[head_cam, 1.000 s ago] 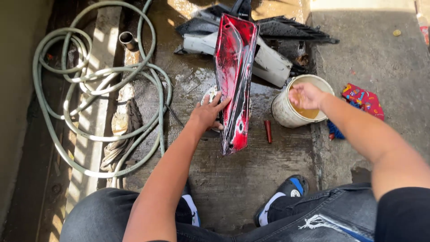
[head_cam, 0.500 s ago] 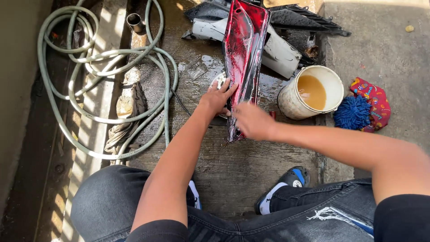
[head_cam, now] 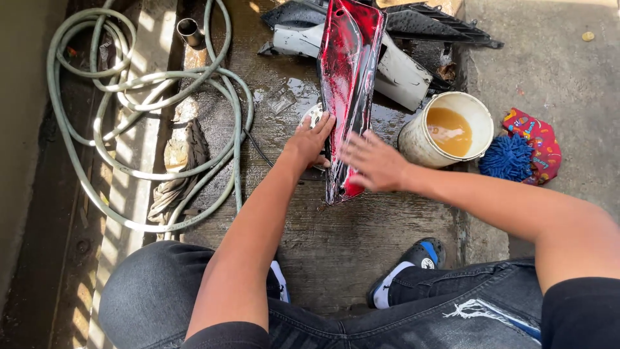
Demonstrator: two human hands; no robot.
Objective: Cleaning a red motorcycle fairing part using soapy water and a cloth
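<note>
A long glossy red and black panel (head_cam: 349, 71) lies wet on the concrete, running from the top of the view down to the middle. My left hand (head_cam: 310, 141) grips its left edge near the lower end, fingers curled against the panel. My right hand (head_cam: 371, 161) lies flat and spread on the panel's lower right face, blurred with motion. A white bucket (head_cam: 423, 145) of brownish liquid stands just right of the panel. Beside the bucket lie a blue wash mitt (head_cam: 507, 157) and a red patterned cloth (head_cam: 539, 139).
A coiled green hose (head_cam: 142, 84) lies at the left with a metal nozzle (head_cam: 190, 31) and a dirty rag (head_cam: 184, 161). White (head_cam: 403, 68) and black (head_cam: 439, 22) panels lie behind. My knees and a shoe (head_cam: 413, 262) fill the bottom.
My right hand has come from the bucket across to the red panel and now rubs its lower face. The view has shifted, and the left hand stays on the panel's left edge.
</note>
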